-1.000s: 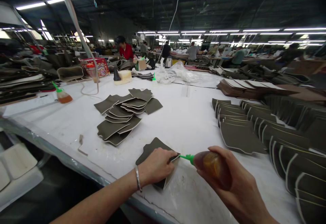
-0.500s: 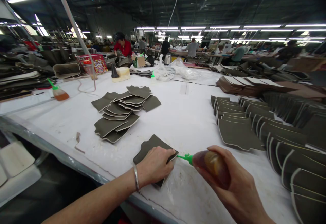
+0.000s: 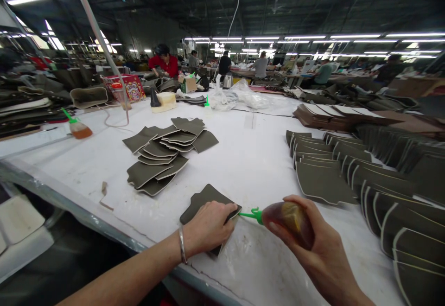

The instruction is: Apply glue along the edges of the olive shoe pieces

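My left hand [image 3: 210, 226], fingers curled, grips a dark olive leather-like piece [image 3: 205, 198] near the table's front edge, with the index finger along its right corner. My right hand [image 3: 318, 241] is wrapped round a squeeze bottle [image 3: 288, 220] of amber-brown liquid, tilted on its side. The bottle's thin green nozzle [image 3: 255, 215] points left, and its tip is at the piece's right edge; whether it touches cannot be told. Behind my left hand lies a loose pile of similar pieces [image 3: 149, 171] with pale edges.
Overlapping rows of olive pieces [image 3: 323, 181] run along the right side. Brown stacked sheets [image 3: 309, 118] lie behind them. A second green-tipped bottle [image 3: 79, 130] stands at the left, near a pole [image 3: 93, 23]. Plastic bags [image 3: 239, 95] lie at the back; several people work beyond.
The view has shifted very slightly. Both hands keep their hold, and the nozzle tip stays at the right edge of the piece.
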Demonstrator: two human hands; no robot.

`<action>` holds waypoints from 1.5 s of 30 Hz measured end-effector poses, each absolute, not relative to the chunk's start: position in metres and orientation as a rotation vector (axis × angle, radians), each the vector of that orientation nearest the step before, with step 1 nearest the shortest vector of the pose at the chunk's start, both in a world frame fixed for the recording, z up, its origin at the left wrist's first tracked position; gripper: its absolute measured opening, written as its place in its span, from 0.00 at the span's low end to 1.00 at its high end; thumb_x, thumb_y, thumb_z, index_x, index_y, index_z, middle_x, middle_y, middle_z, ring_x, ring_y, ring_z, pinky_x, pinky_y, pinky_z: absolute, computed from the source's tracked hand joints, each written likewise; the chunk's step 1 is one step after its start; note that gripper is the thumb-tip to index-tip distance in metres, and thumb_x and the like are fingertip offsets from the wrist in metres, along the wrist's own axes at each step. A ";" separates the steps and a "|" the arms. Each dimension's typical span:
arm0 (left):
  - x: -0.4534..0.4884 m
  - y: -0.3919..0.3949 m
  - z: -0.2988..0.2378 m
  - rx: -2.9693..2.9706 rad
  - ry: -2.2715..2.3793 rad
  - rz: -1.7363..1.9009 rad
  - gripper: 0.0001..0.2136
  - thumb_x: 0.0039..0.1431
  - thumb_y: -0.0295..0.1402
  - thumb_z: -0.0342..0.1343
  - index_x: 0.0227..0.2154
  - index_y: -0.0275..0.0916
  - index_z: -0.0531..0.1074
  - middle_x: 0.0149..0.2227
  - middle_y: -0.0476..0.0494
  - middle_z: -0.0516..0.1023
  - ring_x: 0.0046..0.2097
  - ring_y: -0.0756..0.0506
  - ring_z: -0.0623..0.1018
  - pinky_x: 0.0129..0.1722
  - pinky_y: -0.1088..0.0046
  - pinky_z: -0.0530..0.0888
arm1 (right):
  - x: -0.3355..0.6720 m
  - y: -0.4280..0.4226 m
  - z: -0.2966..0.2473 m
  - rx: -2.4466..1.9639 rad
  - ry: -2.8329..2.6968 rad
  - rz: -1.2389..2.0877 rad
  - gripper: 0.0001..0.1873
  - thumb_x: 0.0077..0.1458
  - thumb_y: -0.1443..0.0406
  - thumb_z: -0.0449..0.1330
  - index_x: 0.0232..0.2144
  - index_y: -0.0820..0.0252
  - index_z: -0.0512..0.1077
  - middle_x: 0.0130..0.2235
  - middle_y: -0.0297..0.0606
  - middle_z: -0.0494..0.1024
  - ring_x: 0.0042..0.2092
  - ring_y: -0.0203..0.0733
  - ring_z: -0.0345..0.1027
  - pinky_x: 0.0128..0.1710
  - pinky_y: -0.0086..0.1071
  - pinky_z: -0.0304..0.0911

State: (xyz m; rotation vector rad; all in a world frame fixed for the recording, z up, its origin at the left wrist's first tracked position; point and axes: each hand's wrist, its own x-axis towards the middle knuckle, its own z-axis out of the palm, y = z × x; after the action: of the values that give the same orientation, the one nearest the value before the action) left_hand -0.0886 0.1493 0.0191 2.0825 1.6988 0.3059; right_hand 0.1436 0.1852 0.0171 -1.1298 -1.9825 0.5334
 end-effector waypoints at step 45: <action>-0.090 0.146 0.011 2.068 1.683 0.277 0.22 0.61 0.28 0.44 0.58 0.41 0.63 0.50 0.41 0.76 0.51 0.40 0.76 0.52 0.64 0.70 | 0.142 0.144 0.005 -1.154 -1.791 0.989 0.22 0.54 0.53 0.62 0.48 0.52 0.64 0.41 0.33 0.73 0.40 0.44 0.70 0.38 0.29 0.65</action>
State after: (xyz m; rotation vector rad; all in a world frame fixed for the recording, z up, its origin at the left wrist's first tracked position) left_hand -0.0902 0.1461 0.0106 2.0680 1.6830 0.2772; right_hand 0.1421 0.1441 0.0046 -1.1545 -1.7909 0.9895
